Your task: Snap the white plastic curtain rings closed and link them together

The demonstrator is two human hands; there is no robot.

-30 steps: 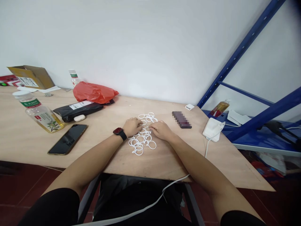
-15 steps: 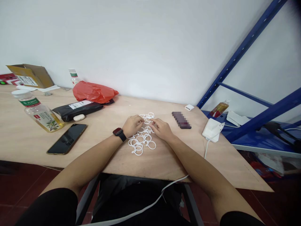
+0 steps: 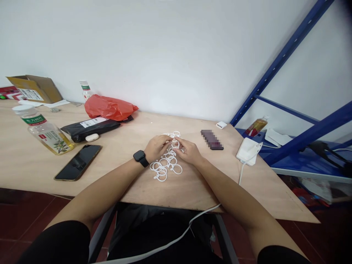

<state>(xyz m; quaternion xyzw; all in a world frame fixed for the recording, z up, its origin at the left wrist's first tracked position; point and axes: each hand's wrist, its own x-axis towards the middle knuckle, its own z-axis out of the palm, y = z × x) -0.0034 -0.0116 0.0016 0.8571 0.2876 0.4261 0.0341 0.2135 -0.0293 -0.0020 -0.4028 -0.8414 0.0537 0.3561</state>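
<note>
White plastic rings [image 3: 162, 174], each with a small knob or eyelet, lie in a loose pile on the table between my forearms. My left hand [image 3: 158, 147] is above the pile's left side, fingers bent and pinched near the tips. Opposite it, my right hand [image 3: 188, 151] has its thumb and fingers curled inward. Between the two sets of fingertips a single white ring [image 3: 176, 146] shows, and both hands appear to grip it. More rings [image 3: 176, 134] lie just beyond the fingertips. The fingers partly cover what they pinch.
Left on the table [image 3: 192, 194] are a phone [image 3: 78, 162], an earbud case [image 3: 92, 137], a drink bottle [image 3: 49, 135], a black parcel [image 3: 90, 128] and a red bag [image 3: 110, 107]. A pixelated dark item [image 3: 211, 139] and white charger [image 3: 246, 151] lie right, near blue shelving [image 3: 286, 106].
My hands have come closer together, their fingertips now almost meeting. A ring now shows between them. The rest of the pile looks unchanged.
</note>
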